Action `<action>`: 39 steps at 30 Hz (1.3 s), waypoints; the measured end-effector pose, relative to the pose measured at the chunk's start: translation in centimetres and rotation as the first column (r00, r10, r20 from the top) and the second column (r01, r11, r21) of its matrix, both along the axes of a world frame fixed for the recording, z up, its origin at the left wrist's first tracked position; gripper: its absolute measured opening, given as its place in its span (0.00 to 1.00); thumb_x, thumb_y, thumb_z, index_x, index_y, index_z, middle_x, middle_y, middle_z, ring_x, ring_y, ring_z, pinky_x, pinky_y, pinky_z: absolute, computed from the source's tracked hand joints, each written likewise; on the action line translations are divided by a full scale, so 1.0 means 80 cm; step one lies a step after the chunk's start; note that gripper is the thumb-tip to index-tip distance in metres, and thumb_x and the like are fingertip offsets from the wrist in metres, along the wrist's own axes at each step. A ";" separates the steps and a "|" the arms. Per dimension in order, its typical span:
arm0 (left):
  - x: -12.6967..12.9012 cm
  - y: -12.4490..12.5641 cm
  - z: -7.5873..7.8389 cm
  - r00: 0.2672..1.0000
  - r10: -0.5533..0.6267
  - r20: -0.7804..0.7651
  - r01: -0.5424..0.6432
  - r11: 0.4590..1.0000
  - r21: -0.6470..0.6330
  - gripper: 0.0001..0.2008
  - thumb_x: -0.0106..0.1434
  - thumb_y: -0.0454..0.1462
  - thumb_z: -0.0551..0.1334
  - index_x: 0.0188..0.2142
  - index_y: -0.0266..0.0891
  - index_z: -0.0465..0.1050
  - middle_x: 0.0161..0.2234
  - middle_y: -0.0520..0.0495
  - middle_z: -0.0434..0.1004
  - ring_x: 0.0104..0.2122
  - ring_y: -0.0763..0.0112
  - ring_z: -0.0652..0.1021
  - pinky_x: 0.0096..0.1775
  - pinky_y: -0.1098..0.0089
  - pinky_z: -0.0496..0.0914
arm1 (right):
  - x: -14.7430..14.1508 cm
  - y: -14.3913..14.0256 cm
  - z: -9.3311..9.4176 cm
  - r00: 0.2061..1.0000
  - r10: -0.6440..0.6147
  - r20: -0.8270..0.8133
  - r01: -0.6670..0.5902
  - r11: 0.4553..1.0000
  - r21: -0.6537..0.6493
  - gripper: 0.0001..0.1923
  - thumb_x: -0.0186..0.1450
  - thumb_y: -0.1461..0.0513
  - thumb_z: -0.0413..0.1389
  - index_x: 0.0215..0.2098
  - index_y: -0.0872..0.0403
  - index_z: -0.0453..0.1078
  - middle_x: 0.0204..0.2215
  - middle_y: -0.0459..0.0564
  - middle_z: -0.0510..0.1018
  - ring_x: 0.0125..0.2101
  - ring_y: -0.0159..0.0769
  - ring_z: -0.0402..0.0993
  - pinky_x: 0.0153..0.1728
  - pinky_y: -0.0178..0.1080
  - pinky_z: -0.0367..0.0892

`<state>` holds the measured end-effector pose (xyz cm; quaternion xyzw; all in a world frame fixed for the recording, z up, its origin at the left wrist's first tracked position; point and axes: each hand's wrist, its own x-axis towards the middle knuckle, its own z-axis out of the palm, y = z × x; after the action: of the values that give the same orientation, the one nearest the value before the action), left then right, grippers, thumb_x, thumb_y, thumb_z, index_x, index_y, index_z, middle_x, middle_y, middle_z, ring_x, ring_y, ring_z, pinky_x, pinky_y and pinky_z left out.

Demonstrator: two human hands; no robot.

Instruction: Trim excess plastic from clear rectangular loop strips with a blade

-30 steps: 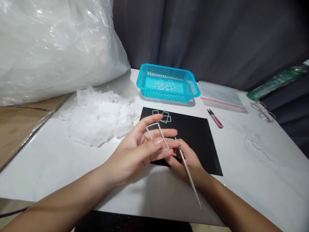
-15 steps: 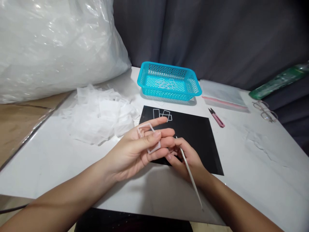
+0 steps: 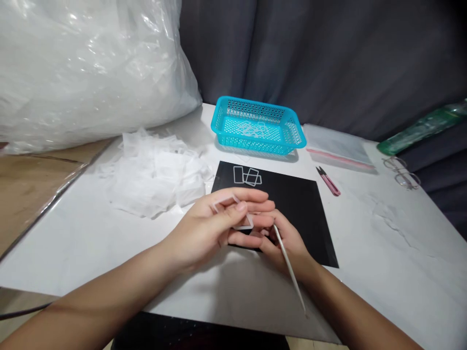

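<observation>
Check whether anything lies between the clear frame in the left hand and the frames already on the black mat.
Nothing visible does. The left hand pinches the clear frame above the black mat; bare mat separates it from the laid frames.

No legible text in view.
No lettering, label, brand, number or sign is showing readably on any surface: the basket [image 3: 258, 127], the black mat [image 3: 292, 204], the plastic bag [image 3: 87, 68], the zip pouch [image 3: 337, 146] and the green bottle [image 3: 423, 127] are all displaying nothing readable.
</observation>
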<state>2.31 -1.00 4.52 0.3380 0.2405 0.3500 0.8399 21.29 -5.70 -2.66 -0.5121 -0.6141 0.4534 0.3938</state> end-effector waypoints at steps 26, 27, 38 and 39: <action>-0.002 -0.007 -0.007 0.948 0.087 -0.307 0.094 0.843 0.530 0.13 0.69 0.35 0.56 0.48 0.42 0.77 0.49 0.46 0.78 0.50 0.64 0.76 0.52 0.67 0.70 | 0.004 0.002 -0.015 0.998 0.015 0.060 -0.020 0.996 0.084 0.13 0.64 0.63 0.56 0.47 0.48 0.66 0.33 0.46 0.73 0.31 0.34 0.72 0.33 0.38 0.70; -0.002 -0.006 -0.007 0.948 0.084 -0.307 0.094 0.846 0.524 0.13 0.70 0.36 0.56 0.48 0.42 0.77 0.49 0.46 0.78 0.50 0.64 0.76 0.52 0.67 0.70 | 0.004 0.002 -0.015 0.998 0.019 0.058 -0.024 0.996 0.086 0.14 0.64 0.63 0.56 0.48 0.48 0.66 0.32 0.46 0.73 0.31 0.34 0.72 0.33 0.38 0.70; -0.003 0.011 -0.020 0.864 0.291 -0.410 0.116 0.678 0.726 0.14 0.69 0.36 0.54 0.47 0.42 0.77 0.54 0.44 0.74 0.56 0.61 0.72 0.58 0.60 0.63 | 0.001 0.006 -0.004 0.998 0.022 0.060 -0.029 0.993 0.113 0.07 0.65 0.63 0.56 0.42 0.49 0.64 0.40 0.49 0.75 0.31 0.32 0.71 0.34 0.36 0.69; -0.003 0.017 -0.029 0.825 0.375 -0.423 0.124 0.610 0.783 0.14 0.69 0.37 0.54 0.48 0.42 0.77 0.55 0.44 0.73 0.57 0.61 0.70 0.60 0.58 0.60 | -0.001 0.006 -0.003 0.999 0.016 0.049 -0.021 0.993 0.112 0.06 0.65 0.63 0.56 0.41 0.49 0.64 0.44 0.51 0.75 0.32 0.31 0.71 0.34 0.36 0.70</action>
<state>2.06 0.39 2.19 0.7358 0.3173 0.3674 0.4722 21.25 -5.20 -2.93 -0.4939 -0.6527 0.4093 0.4031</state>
